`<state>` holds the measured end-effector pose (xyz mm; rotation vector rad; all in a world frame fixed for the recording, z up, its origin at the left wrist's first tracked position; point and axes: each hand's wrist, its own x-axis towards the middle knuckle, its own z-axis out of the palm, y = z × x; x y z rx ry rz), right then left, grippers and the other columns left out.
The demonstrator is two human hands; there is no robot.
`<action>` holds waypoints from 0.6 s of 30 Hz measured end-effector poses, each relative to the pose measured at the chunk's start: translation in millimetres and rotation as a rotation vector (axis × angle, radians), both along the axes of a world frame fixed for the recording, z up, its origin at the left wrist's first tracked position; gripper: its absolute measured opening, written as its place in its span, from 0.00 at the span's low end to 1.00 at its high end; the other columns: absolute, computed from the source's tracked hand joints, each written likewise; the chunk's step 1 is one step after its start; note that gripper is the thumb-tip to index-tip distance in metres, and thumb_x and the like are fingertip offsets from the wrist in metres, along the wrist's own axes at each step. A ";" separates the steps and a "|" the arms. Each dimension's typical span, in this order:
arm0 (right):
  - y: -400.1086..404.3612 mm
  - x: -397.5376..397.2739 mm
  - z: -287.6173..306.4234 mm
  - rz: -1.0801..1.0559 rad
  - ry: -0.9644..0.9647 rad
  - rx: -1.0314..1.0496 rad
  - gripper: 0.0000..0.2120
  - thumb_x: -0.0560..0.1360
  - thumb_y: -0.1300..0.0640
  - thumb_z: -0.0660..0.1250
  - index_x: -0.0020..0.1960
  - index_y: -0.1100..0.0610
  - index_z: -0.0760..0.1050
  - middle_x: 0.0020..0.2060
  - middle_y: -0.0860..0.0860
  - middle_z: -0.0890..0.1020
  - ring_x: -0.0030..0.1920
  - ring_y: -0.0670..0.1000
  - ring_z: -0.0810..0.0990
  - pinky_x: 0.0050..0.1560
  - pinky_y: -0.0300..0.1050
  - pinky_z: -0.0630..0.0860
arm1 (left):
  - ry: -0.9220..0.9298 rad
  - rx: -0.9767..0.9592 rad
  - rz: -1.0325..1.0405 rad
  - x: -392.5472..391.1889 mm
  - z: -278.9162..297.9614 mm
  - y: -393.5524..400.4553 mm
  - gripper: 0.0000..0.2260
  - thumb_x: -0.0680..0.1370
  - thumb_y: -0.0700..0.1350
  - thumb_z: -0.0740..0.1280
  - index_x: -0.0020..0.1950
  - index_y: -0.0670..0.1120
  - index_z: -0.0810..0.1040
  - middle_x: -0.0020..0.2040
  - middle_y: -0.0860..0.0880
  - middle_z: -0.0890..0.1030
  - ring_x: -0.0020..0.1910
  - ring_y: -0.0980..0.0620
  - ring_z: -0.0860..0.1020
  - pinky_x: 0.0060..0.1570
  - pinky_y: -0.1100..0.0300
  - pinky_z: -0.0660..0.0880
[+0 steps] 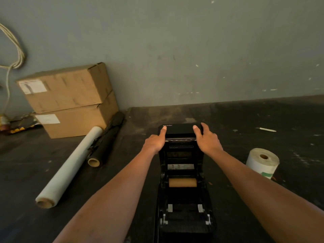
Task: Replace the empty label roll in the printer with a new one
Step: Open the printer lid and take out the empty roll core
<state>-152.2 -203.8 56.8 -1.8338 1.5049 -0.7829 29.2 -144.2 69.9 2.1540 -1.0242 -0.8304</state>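
Gripping the raised lid (180, 129) of the black printer (182, 199) on both sides, I have my left hand (155, 142) clasped on its left edge, thumb on top, and my right hand (206, 139) wrapped over its right edge. Down in the open bay lies the bare brown cardboard core (182, 182), crosswise between the side walls. On the dark table (245, 118), the new white label roll (262, 163) stands on end to the printer's right, near my right forearm. Left of the printer lie a long white roll (70, 165) and a dark roll (105, 141), with two stacked cardboard boxes (70, 99) behind.
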 end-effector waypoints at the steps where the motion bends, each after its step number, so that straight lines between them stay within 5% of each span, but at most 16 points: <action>1: 3.9 -1.3 1.0 0.012 -0.028 -0.004 0.33 0.78 0.36 0.50 0.77 0.50 0.48 0.72 0.60 0.67 0.70 0.61 0.67 0.68 0.61 0.65 | 0.005 -0.034 0.008 0.4 -2.1 5.0 0.42 0.74 0.74 0.47 0.68 0.41 0.73 0.64 0.44 0.76 0.61 0.42 0.76 0.63 0.48 0.71; 4: 31.2 -13.2 -6.0 0.027 -0.110 -0.097 0.36 0.77 0.37 0.54 0.77 0.51 0.45 0.76 0.56 0.58 0.74 0.58 0.60 0.71 0.61 0.61 | 0.004 -0.241 0.001 -0.5 -17.9 35.9 0.40 0.74 0.73 0.49 0.71 0.43 0.70 0.65 0.44 0.77 0.64 0.43 0.74 0.65 0.47 0.70; 7: 65.8 -38.5 -35.1 -0.022 -0.230 -0.034 0.35 0.77 0.43 0.61 0.77 0.52 0.49 0.75 0.53 0.60 0.73 0.54 0.64 0.69 0.55 0.66 | -0.046 -0.360 -0.035 -2.0 -58.4 77.9 0.30 0.80 0.61 0.55 0.77 0.44 0.61 0.60 0.45 0.80 0.57 0.49 0.79 0.59 0.52 0.76; 10: 88.2 -60.0 -76.2 -0.026 -0.096 0.092 0.31 0.76 0.48 0.64 0.75 0.55 0.58 0.72 0.54 0.67 0.70 0.53 0.68 0.66 0.51 0.69 | -0.147 -0.337 -0.163 -2.7 -105.0 96.7 0.23 0.81 0.54 0.59 0.74 0.46 0.67 0.59 0.49 0.81 0.56 0.55 0.80 0.56 0.58 0.77; 14: 97.2 -63.8 -108.6 0.067 0.103 0.187 0.31 0.76 0.48 0.65 0.75 0.55 0.59 0.72 0.54 0.67 0.72 0.53 0.65 0.69 0.52 0.66 | -0.238 -0.297 -0.286 -11.9 -134.0 92.5 0.12 0.82 0.52 0.59 0.62 0.50 0.76 0.45 0.56 0.80 0.40 0.66 0.78 0.41 0.73 0.73; 18: 95.4 -57.6 -119.5 0.131 0.165 0.155 0.28 0.77 0.49 0.63 0.74 0.54 0.60 0.72 0.52 0.67 0.71 0.52 0.66 0.70 0.50 0.67 | -0.251 -0.280 -0.254 -24.3 -139.8 89.9 0.10 0.82 0.49 0.60 0.59 0.49 0.77 0.42 0.56 0.79 0.38 0.64 0.78 0.37 0.75 0.73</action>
